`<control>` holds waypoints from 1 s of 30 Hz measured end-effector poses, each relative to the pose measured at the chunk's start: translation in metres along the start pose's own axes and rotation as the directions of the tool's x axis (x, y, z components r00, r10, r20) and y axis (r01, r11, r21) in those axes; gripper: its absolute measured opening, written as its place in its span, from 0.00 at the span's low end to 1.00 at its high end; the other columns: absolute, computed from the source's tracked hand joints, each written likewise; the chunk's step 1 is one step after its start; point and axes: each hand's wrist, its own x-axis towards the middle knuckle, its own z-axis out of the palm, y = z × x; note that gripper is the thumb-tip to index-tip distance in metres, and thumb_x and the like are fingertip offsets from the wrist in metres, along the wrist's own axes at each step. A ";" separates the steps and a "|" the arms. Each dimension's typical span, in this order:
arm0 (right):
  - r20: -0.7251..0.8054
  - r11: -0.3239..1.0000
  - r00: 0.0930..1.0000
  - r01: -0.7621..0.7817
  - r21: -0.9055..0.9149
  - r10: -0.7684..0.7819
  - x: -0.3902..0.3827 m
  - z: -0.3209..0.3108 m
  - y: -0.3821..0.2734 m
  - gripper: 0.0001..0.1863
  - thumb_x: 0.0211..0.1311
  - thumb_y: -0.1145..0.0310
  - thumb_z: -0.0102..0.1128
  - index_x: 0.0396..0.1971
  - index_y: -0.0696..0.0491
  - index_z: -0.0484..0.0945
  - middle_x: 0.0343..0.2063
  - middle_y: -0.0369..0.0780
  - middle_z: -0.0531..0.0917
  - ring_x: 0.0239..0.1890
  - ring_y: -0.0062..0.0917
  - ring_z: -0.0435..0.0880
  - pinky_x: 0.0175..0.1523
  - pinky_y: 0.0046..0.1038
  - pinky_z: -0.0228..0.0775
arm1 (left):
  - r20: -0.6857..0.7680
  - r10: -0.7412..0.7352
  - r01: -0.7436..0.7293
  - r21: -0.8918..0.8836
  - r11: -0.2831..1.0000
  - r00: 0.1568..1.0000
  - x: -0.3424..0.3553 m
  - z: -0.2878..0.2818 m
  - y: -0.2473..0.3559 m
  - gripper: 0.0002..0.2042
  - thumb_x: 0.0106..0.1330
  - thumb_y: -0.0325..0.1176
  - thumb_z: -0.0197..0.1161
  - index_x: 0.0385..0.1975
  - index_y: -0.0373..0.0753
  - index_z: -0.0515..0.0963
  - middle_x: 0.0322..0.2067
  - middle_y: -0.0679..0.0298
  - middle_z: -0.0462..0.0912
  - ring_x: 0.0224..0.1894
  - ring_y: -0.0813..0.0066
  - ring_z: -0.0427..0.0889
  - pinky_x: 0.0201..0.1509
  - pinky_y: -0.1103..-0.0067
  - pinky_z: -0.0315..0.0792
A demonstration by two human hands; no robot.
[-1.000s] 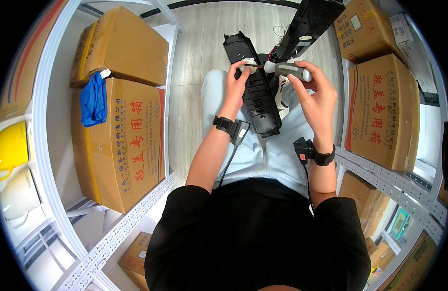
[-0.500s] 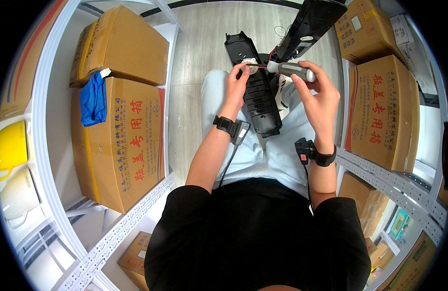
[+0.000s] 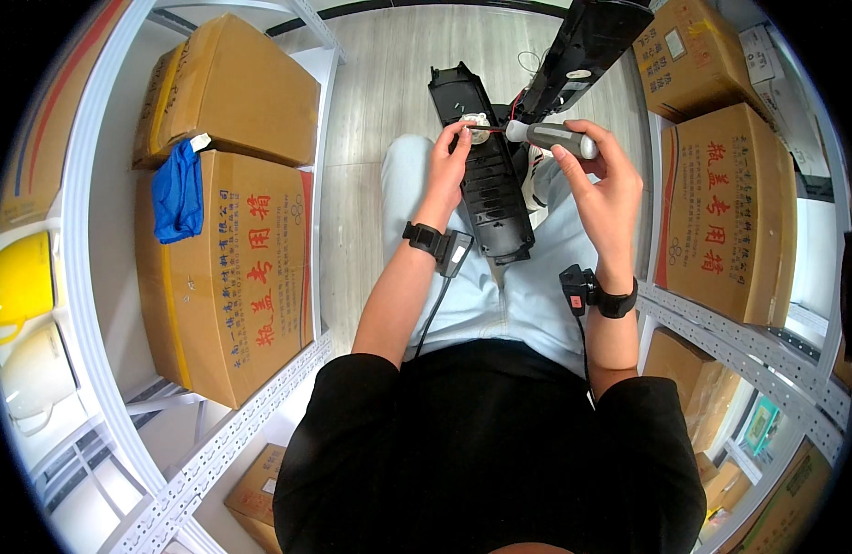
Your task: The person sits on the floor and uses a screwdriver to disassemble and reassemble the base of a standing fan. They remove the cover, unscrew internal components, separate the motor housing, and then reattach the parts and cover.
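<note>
My right hand (image 3: 609,185) is closed round the grey handle of a screwdriver (image 3: 557,137), held nearly level with its shaft toward the left. At the shaft's tip, the thumb and fingers of my left hand (image 3: 448,168) are pinched together. Whatever small thing they hold is too small to make out. Below both hands, a long black ribbed plastic housing (image 3: 495,198) slants between my legs. A round whitish part (image 3: 479,129) sits on it, partly behind my left fingertips and the shaft. Beyond the screwdriver, a black panel-like part (image 3: 578,65) rises at an angle, with thin wires near its lower end.
Shelving with cardboard boxes (image 3: 260,268) flanks me on the left, with a blue cloth (image 3: 178,189) hanging over one. More boxes (image 3: 708,208) fill the right shelf (image 3: 749,342). Yellow and white mugs (image 3: 24,282) stand at far left. Grey plank floor (image 3: 380,83) lies ahead.
My right hand and the screwdriver have shifted very slightly left. My left hand keeps its pinch by the tip, and the black housing has hardly moved.
</note>
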 end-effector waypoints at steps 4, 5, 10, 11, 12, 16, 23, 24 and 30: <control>0.019 1.000 1.000 -0.002 -0.012 0.002 0.000 -0.002 -0.001 0.16 0.57 0.74 0.68 0.46 0.54 0.80 0.38 0.39 0.84 0.33 0.21 0.85 0.39 0.22 0.77 | 0.020 -0.060 0.062 -0.078 0.995 0.998 -0.002 0.000 0.003 0.10 0.74 0.36 0.55 0.48 0.41 0.78 0.46 0.69 0.79 0.47 0.80 0.75 0.52 0.80 0.70; 0.027 1.000 0.999 0.019 -0.014 -0.019 0.001 -0.003 0.001 0.16 0.58 0.75 0.67 0.46 0.54 0.80 0.38 0.39 0.84 0.34 0.21 0.85 0.39 0.23 0.77 | 0.022 -0.056 0.058 -0.074 0.996 0.998 -0.002 0.000 0.003 0.10 0.74 0.36 0.55 0.48 0.41 0.78 0.46 0.69 0.79 0.47 0.80 0.75 0.52 0.80 0.71; 0.084 0.996 0.993 0.088 -0.014 -0.086 0.007 -0.010 0.004 0.16 0.58 0.75 0.66 0.48 0.54 0.78 0.40 0.39 0.84 0.35 0.21 0.85 0.41 0.23 0.77 | 0.055 -0.051 0.056 -0.085 0.995 0.997 -0.001 0.000 0.002 0.10 0.75 0.36 0.55 0.49 0.41 0.77 0.45 0.68 0.79 0.47 0.80 0.75 0.51 0.80 0.71; 0.087 0.996 0.992 0.087 -0.010 -0.086 0.009 -0.011 0.004 0.16 0.59 0.75 0.66 0.48 0.54 0.78 0.39 0.39 0.84 0.34 0.21 0.85 0.41 0.23 0.76 | 0.060 -0.057 0.061 -0.080 0.995 0.997 -0.001 0.000 0.002 0.10 0.75 0.36 0.55 0.49 0.41 0.77 0.45 0.68 0.79 0.47 0.80 0.75 0.52 0.80 0.70; 0.091 0.996 0.992 0.087 -0.005 -0.086 0.010 -0.013 0.003 0.16 0.59 0.75 0.66 0.48 0.54 0.78 0.39 0.39 0.84 0.34 0.21 0.85 0.41 0.23 0.76 | 0.064 -0.062 0.067 -0.076 0.995 0.996 -0.001 0.000 0.003 0.10 0.75 0.37 0.54 0.49 0.41 0.77 0.45 0.68 0.79 0.47 0.80 0.75 0.52 0.80 0.70; 0.116 0.999 0.993 -0.030 -0.044 0.035 0.011 -0.019 0.000 0.16 0.60 0.73 0.66 0.49 0.54 0.78 0.38 0.38 0.85 0.34 0.19 0.84 0.42 0.22 0.75 | 0.077 -0.037 0.040 -0.043 0.998 0.996 0.000 -0.003 0.001 0.11 0.75 0.37 0.55 0.50 0.40 0.76 0.46 0.68 0.79 0.48 0.81 0.75 0.54 0.80 0.69; -0.023 0.998 0.999 0.031 -0.056 -0.032 0.009 -0.015 -0.001 0.15 0.59 0.72 0.68 0.47 0.54 0.79 0.36 0.37 0.84 0.32 0.17 0.82 0.39 0.21 0.74 | 0.075 0.004 -0.004 0.002 1.000 0.997 -0.007 0.006 0.013 0.16 0.70 0.35 0.61 0.56 0.41 0.74 0.54 0.65 0.77 0.56 0.77 0.73 0.60 0.78 0.67; -0.064 0.997 0.997 0.047 -0.063 -0.051 0.010 -0.014 -0.002 0.15 0.59 0.73 0.68 0.46 0.54 0.80 0.36 0.38 0.85 0.30 0.18 0.82 0.38 0.21 0.74 | 0.074 0.008 -0.008 0.000 1.000 0.997 -0.007 0.005 0.013 0.17 0.70 0.35 0.62 0.57 0.41 0.74 0.54 0.64 0.76 0.56 0.76 0.73 0.60 0.78 0.67; -0.015 0.980 0.993 0.113 -0.166 -0.117 0.020 -0.011 -0.006 0.15 0.57 0.74 0.68 0.46 0.53 0.80 0.35 0.39 0.84 0.28 0.20 0.83 0.35 0.22 0.74 | 0.011 0.056 -0.057 0.026 0.998 0.998 -0.008 0.007 0.019 0.19 0.67 0.31 0.64 0.57 0.40 0.74 0.54 0.63 0.76 0.56 0.74 0.73 0.61 0.77 0.67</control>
